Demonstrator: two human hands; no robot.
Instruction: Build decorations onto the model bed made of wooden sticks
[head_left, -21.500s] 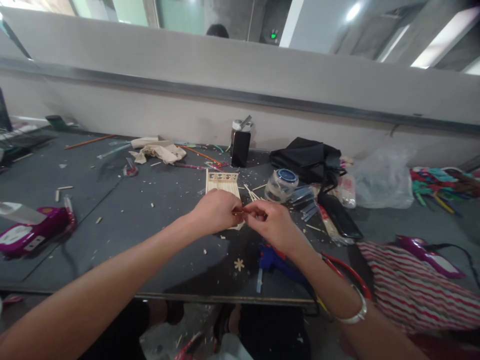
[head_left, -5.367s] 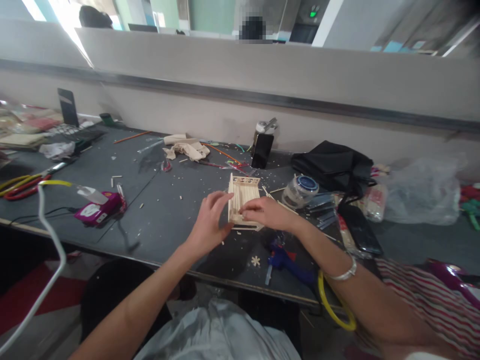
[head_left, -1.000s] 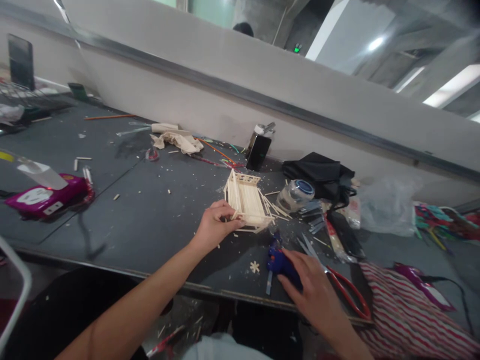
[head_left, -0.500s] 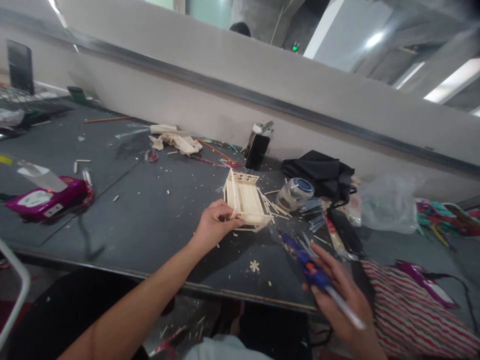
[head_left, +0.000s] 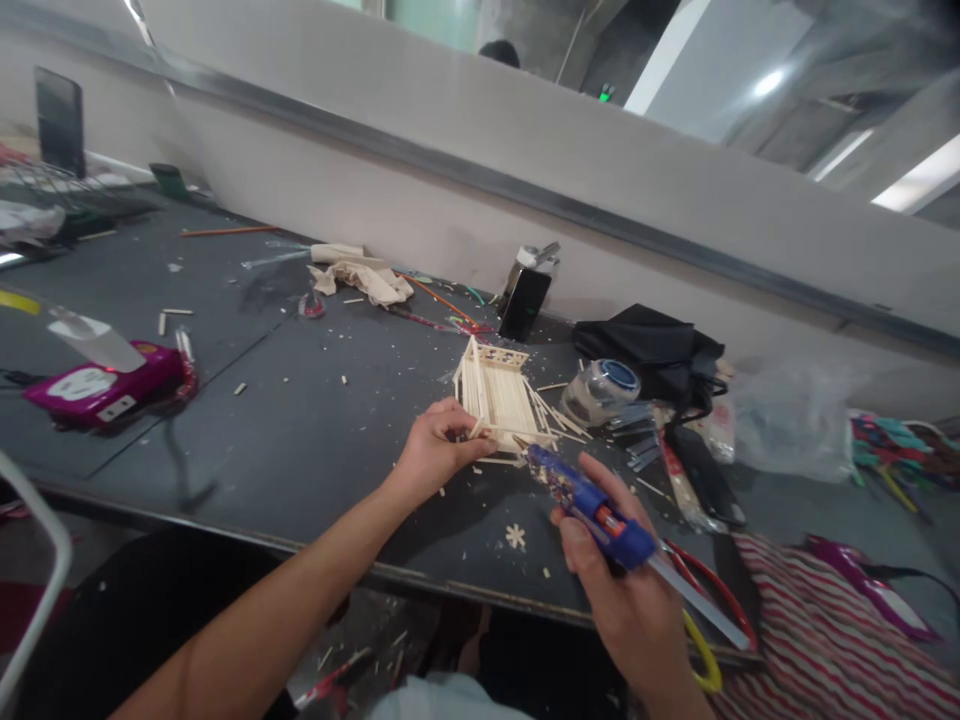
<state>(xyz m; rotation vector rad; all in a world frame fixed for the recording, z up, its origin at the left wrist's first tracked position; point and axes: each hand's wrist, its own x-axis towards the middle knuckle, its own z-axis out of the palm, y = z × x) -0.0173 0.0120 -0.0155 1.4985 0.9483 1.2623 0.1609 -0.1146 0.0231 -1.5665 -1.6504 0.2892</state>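
A small model of thin wooden sticks (head_left: 504,395) stands on the dark table, with a slatted floor and a latticed back rail. My left hand (head_left: 442,440) pinches its near left corner between thumb and fingers. My right hand (head_left: 622,560) is wrapped round a blue glue gun (head_left: 589,505), with a clear glue stick poking out of its rear. The gun's nozzle is at the model's near edge; whether it touches cannot be made out. A small star-shaped piece of sticks (head_left: 515,536) lies nearer the table's front edge.
Right of the model are loose sticks, a jar with a blue lid (head_left: 602,390), a black bag (head_left: 649,345) and a striped cloth (head_left: 795,630). Behind it a phone (head_left: 525,303) leans upright. A magenta power strip (head_left: 105,385) lies at the left.
My right hand has brought the glue gun left and up to the model's near edge. Red and yellow handles now show beside that hand. My left hand keeps its hold.
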